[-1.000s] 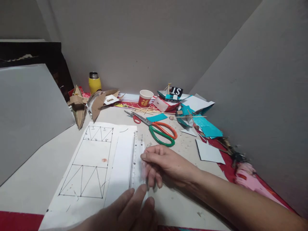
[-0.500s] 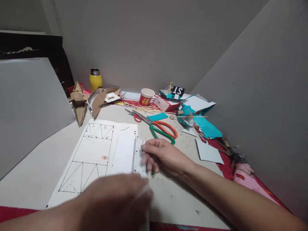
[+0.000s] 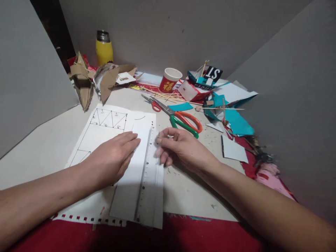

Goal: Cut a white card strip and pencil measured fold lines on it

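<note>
My left hand (image 3: 111,155) lies palm down on a white paper strip (image 3: 126,192), its fingers stretched out together and the tips near the strip's upper part. Along the strip's right side runs a clear ruler (image 3: 145,175). At the ruler's right edge is my right hand (image 3: 174,145), with curled fingers and the thumb closed on that edge; part of the grip is hidden. Under the strip lies a larger white sheet (image 3: 102,138) with black ruled lines and triangles, partly covered by my left hand and forearm. Torn notches line its near edge.
Scissors (image 3: 183,122) with orange and green handles lie beyond my right hand, beside a teal paper piece (image 3: 181,106). Further back stand a red paper cup (image 3: 170,82), thin sticks (image 3: 165,96), cardboard boat shapes (image 3: 82,87) and a yellow bottle (image 3: 104,50). Grey panels (image 3: 31,70) flank the table.
My left hand has moved from the near edge up and left onto the paper strip, uncovering the ruler's near end. My right hand keeps its place at the ruler. The view has tilted down.
</note>
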`<state>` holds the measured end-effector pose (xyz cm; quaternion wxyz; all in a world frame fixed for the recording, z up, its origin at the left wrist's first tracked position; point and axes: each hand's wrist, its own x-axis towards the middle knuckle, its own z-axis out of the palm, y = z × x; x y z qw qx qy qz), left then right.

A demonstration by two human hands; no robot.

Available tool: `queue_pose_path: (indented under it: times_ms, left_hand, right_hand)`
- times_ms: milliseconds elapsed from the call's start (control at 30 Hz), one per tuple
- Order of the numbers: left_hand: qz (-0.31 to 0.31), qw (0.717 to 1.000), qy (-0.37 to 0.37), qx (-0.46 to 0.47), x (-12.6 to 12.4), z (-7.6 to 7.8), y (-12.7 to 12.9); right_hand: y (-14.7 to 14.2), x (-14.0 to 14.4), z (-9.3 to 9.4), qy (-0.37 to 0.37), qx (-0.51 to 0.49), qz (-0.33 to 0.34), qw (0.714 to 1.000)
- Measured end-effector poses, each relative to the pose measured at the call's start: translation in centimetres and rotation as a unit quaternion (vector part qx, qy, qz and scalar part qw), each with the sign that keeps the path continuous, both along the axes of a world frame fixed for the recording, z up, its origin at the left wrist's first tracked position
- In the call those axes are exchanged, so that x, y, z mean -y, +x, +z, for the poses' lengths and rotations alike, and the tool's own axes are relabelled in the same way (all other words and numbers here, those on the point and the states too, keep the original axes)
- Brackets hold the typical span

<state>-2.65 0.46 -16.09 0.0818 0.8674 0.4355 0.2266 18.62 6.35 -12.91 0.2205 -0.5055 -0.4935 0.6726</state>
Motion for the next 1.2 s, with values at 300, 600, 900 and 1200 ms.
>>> queue_pose_path:
  times_ms: [300, 600, 900, 1200]
  left_hand:
    - [0.001, 1.0, 0.003, -0.026, -0.15, -0.18, -0.04]
    - [0.001, 0.999, -0.011, -0.04, -0.14, -0.17, -0.07]
    - [-0.012, 0.998, 0.005, -0.062, -0.1, -0.05, -0.12]
    - [-0.019, 0.997, 0.043, -0.055, -0.07, -0.15, -0.11]
  right_hand:
    - [-0.18, 0.35, -0.23, 0.025, 0.015, -0.017, 0.999]
    - [-0.26, 0.53, -0.56, 0.048, 0.035, -0.026, 0.998]
    - [-0.36, 0.7, -0.51, 0.064, 0.05, -0.011, 0.997]
    - [-0.63, 0.89, -0.06, 0.067, 0.07, -0.014, 0.995]
